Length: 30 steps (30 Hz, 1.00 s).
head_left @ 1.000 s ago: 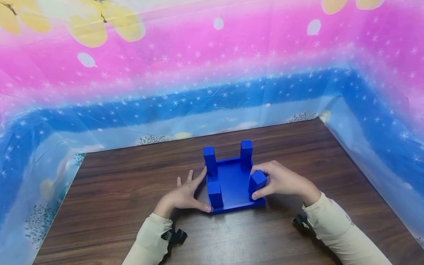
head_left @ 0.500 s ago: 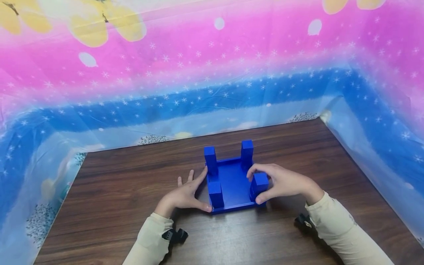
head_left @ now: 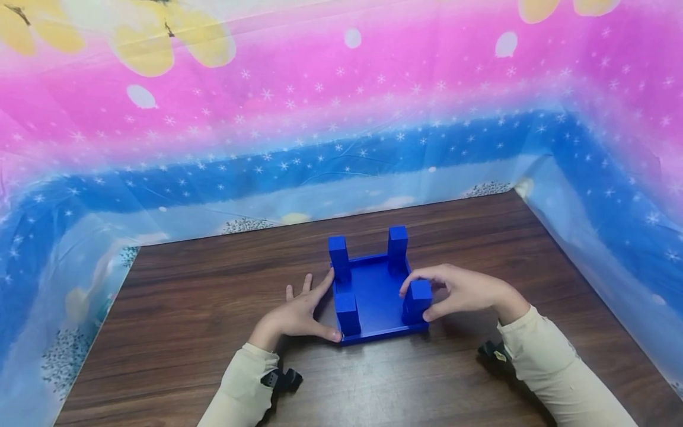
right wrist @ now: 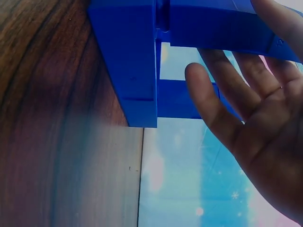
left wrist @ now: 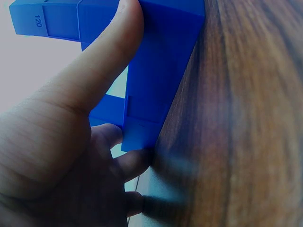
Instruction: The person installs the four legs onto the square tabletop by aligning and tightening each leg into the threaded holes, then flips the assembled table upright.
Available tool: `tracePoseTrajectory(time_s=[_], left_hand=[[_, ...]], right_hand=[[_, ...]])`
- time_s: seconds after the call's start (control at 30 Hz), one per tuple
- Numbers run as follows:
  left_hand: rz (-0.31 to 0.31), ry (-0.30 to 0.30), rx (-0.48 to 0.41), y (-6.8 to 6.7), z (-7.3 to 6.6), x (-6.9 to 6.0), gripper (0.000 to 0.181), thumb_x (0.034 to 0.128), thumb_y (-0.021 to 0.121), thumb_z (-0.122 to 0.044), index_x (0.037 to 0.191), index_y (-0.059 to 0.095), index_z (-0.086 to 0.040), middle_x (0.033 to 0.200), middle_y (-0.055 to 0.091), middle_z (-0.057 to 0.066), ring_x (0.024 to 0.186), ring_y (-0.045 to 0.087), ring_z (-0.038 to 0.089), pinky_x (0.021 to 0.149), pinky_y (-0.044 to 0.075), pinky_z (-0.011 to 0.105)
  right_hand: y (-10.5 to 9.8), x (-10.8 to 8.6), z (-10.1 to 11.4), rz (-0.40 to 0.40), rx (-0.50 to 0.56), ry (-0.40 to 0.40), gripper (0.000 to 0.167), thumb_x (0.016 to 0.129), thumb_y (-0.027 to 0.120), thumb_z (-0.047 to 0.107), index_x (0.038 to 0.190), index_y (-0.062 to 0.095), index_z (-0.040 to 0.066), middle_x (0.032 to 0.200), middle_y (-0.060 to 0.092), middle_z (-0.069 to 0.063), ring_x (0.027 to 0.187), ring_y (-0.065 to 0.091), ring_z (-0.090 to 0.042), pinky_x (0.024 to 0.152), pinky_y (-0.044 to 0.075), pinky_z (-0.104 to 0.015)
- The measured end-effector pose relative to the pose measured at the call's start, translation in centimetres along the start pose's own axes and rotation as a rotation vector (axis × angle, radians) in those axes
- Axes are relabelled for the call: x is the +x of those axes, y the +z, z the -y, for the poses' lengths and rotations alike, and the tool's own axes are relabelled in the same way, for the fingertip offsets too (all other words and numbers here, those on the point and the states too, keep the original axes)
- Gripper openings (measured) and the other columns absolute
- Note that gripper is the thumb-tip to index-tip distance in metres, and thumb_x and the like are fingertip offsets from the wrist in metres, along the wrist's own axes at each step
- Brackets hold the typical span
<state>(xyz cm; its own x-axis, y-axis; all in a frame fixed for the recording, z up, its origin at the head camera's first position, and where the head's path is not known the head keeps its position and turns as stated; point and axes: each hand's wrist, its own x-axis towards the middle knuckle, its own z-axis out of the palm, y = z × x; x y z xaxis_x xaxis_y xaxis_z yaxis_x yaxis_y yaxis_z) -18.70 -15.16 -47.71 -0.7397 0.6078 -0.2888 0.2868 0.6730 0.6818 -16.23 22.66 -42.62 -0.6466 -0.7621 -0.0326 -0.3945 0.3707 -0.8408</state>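
A blue shallow tray-like base lies on the wooden table with a square blue post standing at each corner. My left hand lies spread along its left side, thumb at the near-left corner by the near-left post, forefinger by the far-left post. In the left wrist view the thumb presses the corner, its fingers straight. My right hand is loosely around the near-right post, which stands upright; in the right wrist view its fingers look relaxed behind the post.
The far-right post stands at the base's back corner. The dark wooden table extends around the base, bordered by a pink and blue printed cloth. Black straps with small devices sit on the wrists.
My right hand has loosened from the near-right post, its thumb drawing off to the right, and the post now stands more upright. The left hand has stayed put.
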Motion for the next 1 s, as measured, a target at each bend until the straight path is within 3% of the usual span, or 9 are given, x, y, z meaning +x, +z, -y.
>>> tracePoseTrajectory(time_s=[0.1,0.23,0.4,0.57,0.73,0.87,1.0], left_hand=[[-0.005,0.009,-0.002,0.1,0.2,0.0,0.138,0.0757,0.091,-0.059,0.171,-0.002,-0.024,0.178,0.003,0.007,0.158,-0.021,0.039,0.116,-0.025,0.067],[-0.006,0.007,0.003,0.2,0.1,0.0,0.140,0.0735,0.090,-0.064,0.171,-0.002,-0.024,0.178,0.002,0.005,0.158,-0.021,0.038,0.117,-0.026,0.066],[-0.006,0.001,0.006,0.0,-0.1,0.0,0.136,0.0777,0.092,-0.054,0.171,-0.002,-0.023,0.178,0.004,0.007,0.158,-0.020,0.039,0.116,-0.025,0.068],[0.004,-0.009,0.009,-0.1,-0.4,-0.1,0.134,0.0797,0.092,-0.049,0.171,-0.003,-0.022,0.178,0.003,0.006,0.158,-0.020,0.040,0.116,-0.024,0.070],[-0.002,-0.010,0.006,-0.2,-0.4,-0.2,0.135,0.0792,0.092,-0.049,0.171,-0.002,-0.022,0.178,0.003,0.006,0.158,-0.021,0.039,0.116,-0.025,0.069],[0.002,-0.011,0.011,-0.2,-0.3,-0.1,0.135,0.0791,0.092,-0.051,0.171,-0.003,-0.023,0.177,0.002,0.006,0.158,-0.022,0.038,0.116,-0.025,0.068],[0.002,0.006,-0.002,-0.3,-0.3,-0.1,0.136,0.0781,0.091,-0.056,0.171,-0.002,-0.023,0.178,0.002,0.007,0.158,-0.022,0.039,0.115,-0.026,0.068]], right_hand=[[0.1,0.1,0.0,-0.022,0.004,-0.002,0.044,0.089,0.086,0.016,0.128,0.066,0.018,0.130,0.068,-0.003,0.116,0.064,-0.022,0.094,0.059,-0.043],[0.5,0.4,-0.1,-0.056,0.006,0.002,0.041,0.087,0.089,0.020,0.120,0.064,0.015,0.110,0.070,-0.005,0.083,0.070,-0.014,0.075,0.063,-0.037],[1.0,0.9,-0.1,-0.147,-0.091,0.016,0.040,0.084,0.092,0.031,0.109,0.064,0.017,0.082,0.055,0.007,0.052,0.045,-0.002,0.050,0.046,-0.023],[1.5,1.3,0.0,-0.206,-0.191,0.017,0.039,0.083,0.093,0.032,0.100,0.060,0.017,0.073,0.039,0.011,0.048,0.033,0.000,0.049,0.035,-0.022],[1.9,1.7,0.3,-0.230,-0.275,0.057,0.038,0.087,0.088,0.036,0.102,0.059,0.016,0.072,0.038,0.011,0.054,0.034,-0.004,0.053,0.035,-0.025],[2.1,1.7,0.2,-0.217,-0.287,0.089,0.039,0.089,0.087,0.039,0.107,0.061,0.016,0.072,0.039,0.011,0.051,0.033,-0.003,0.052,0.035,-0.025],[1.9,1.5,0.2,-0.201,-0.283,0.067,0.044,0.087,0.088,0.044,0.109,0.062,0.015,0.074,0.040,0.011,0.048,0.032,-0.001,0.050,0.035,-0.024]])
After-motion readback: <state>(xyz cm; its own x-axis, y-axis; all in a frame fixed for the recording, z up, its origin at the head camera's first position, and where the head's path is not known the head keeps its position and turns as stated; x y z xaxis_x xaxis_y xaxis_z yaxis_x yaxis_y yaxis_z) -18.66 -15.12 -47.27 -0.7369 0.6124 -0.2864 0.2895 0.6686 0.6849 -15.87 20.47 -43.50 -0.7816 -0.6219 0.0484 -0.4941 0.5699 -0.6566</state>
